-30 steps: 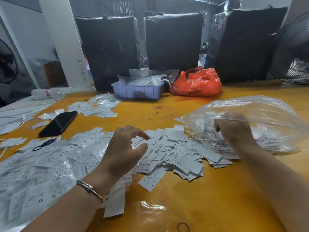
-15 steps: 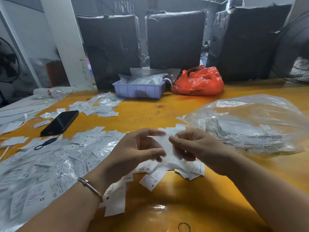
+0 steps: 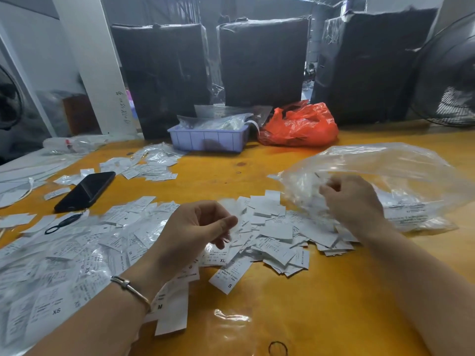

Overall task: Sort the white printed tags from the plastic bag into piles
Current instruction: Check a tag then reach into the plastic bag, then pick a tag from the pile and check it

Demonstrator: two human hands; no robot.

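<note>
Loose white printed tags (image 3: 273,228) lie heaped on the yellow table (image 3: 334,304) between my hands, some marked S, M or XL. A clear plastic bag (image 3: 390,163) holding more tags lies at the right, its mouth facing left. My right hand (image 3: 356,204) is in that mouth, with its fingers curled around blurred tags. My left hand (image 3: 192,229) hovers over the heap, and a blurred white tag is pinched between its thumb and forefinger.
Tags in clear sleeves (image 3: 64,255) cover the left, near a black phone (image 3: 84,191) and a black ring (image 3: 63,224). Another tag pile (image 3: 149,167) lies farther back. A blue tray (image 3: 205,140), a red bag (image 3: 299,127), black boxes and a fan (image 3: 452,73) line the rear.
My right hand left my left hand and went back to the bag's mouth. My left hand stayed over the heap, keeping the tag passed to it.
</note>
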